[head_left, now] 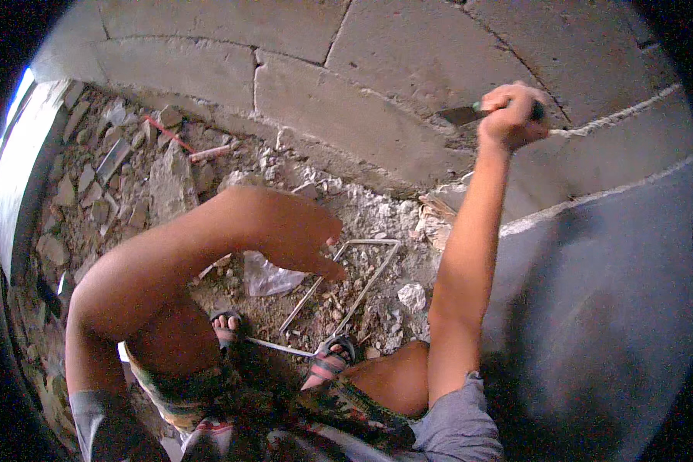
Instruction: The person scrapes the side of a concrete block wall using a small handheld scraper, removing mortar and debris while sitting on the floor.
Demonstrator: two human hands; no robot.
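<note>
My right hand (513,115) is raised against the block wall (408,85), its fingers wrapped round the dark handle of a trowel. The trowel's flat metal blade (460,115) points left, close to the wall near a joint; whether it touches cannot be told. My left hand (304,235) hangs bent at the wrist over the rubble floor. Its fingers are apart and hold nothing that I can see. Below its fingertips lies a bent frame of thin pale rod (373,242).
Stones and broken rubble (92,177) cover the ground at left, with a red stick (169,132) among them. A clear plastic bag (271,276) and a crumpled white lump (412,296) lie near my sandalled feet. A smooth grey wall (593,292) rises at right.
</note>
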